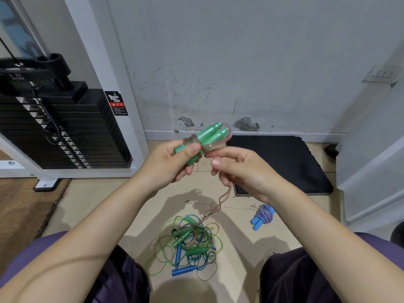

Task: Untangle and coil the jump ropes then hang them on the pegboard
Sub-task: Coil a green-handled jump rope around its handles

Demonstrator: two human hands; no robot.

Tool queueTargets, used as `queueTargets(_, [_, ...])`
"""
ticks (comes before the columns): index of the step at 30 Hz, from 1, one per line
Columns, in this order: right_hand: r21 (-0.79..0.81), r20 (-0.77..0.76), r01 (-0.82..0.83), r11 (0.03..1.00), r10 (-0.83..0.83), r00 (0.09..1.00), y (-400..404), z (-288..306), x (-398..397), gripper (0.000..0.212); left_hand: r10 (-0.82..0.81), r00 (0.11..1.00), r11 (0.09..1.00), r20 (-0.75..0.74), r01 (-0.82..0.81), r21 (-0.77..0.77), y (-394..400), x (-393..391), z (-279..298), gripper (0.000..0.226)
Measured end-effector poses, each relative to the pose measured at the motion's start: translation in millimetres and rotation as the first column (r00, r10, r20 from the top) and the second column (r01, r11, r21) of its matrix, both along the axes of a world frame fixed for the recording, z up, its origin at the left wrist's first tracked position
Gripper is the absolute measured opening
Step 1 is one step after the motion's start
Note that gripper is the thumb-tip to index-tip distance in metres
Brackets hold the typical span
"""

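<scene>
**Pink rope wound on 2 green handles**

Left hand (172, 161) gripping 2 green plastic jump-rope handles (204, 136), translucent pink cord (220, 202) looped round them — right hand (240, 169), fingers pinched on cord. Below on floor (91, 204): tangled green and blue ropes (190, 243); coiled purple-white rope with blue handles (263, 215) beside.

2 hands (172, 162), 2 held green handles (205, 134), 1 tangled pile (190, 243), 1 coiled rope (263, 215)

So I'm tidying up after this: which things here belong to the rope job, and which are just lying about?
Job: pair of green plastic handles with pinkish clear cord, in both hands; tangled green and blue ropes; coiled blue-handled purple-white rope.
Lying about: black weight stack, dark floor mat, wall socket.
</scene>
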State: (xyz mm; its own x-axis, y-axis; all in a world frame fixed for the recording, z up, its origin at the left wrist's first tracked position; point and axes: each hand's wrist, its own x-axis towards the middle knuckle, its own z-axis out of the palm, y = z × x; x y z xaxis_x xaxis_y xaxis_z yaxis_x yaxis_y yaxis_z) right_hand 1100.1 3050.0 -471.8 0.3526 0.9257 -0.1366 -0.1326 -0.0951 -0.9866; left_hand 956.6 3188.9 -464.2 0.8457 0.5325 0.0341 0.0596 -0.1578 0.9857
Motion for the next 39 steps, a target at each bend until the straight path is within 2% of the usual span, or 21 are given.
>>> queueTargets(2, [-0.054,0.138,0.011,0.998,-0.004,0.99,0,-1,-5,0.024,0.101,0.995,0.995,0.009,-0.101,-0.004,4,-1,0,0.03])
queueTargets(5, [-0.078,0.352,0.005,0.997,0.023,0.936,0,-1,-14,0.003,0.229,0.973,0.973,-0.02,-0.229,0.011,11,-1,-3,0.035])
queueTargets(9, [-0.021,0.558,-0.006,1.0,0.017,0.83,0,3,-20,0.016,0.267,0.959,0.959,-0.093,-0.256,0.12,17,-1,-7,0.035])
queueTargets(12, [0.085,0.749,0.01,0.996,-0.071,0.659,-1,8,-16,0.02,0.143,0.967,0.97,-0.21,-0.094,0.226,15,-1,-8,0.031])
queueTargets(15, [0.14,0.886,0.02,0.99,-0.134,0.445,-4,11,-5,0.026,-0.156,0.912,0.961,-0.38,0.229,0.157,12,-5,-4,0.028])
queueTargets(17, [0.136,0.907,0.016,0.991,-0.131,0.401,-4,10,0,0.029,-0.304,0.856,0.92,-0.417,0.377,0.103,9,-7,0,0.024])
queueTargets(19, [0.151,0.872,0.023,0.988,-0.145,0.467,-2,6,2,0.025,-0.391,0.831,0.891,-0.396,0.45,0.065,7,-7,2,0.023])
queueTargets(21, [0.127,0.8,0.067,0.99,-0.142,0.583,0,2,3,0.021,-0.425,0.833,0.881,-0.355,0.47,0.046,5,-7,0,0.022])
queueTargets(24, [0.004,0.698,0.089,0.996,-0.067,0.713,-1,2,7,0.017,-0.429,0.845,0.886,-0.318,0.462,0.032,3,-5,-7,0.024])
queueTargets(27, [-0.006,0.57,0.041,0.999,-0.03,0.821,-2,2,10,0.019,-0.406,0.862,0.898,-0.302,0.439,0.045,0,-4,-12,0.028])
queueTargets(30, [0.025,0.54,0.004,1.0,-0.017,0.842,-3,2,12,0.02,-0.383,0.877,0.907,-0.289,0.417,0.064,0,-3,-13,0.025])
queueTargets(35, [0.009,0.49,0.04,0.999,-0.039,0.871,-2,1,11,0.015,-0.339,0.916,0.934,-0.214,0.355,0.045,-2,-1,-14,0.022])
queueTargets(39, [0.042,0.297,0.031,0.999,-0.043,0.954,-4,2,7,0.028,-0.248,0.958,0.968,-0.144,0.251,0.004,1,0,-13,0.035])
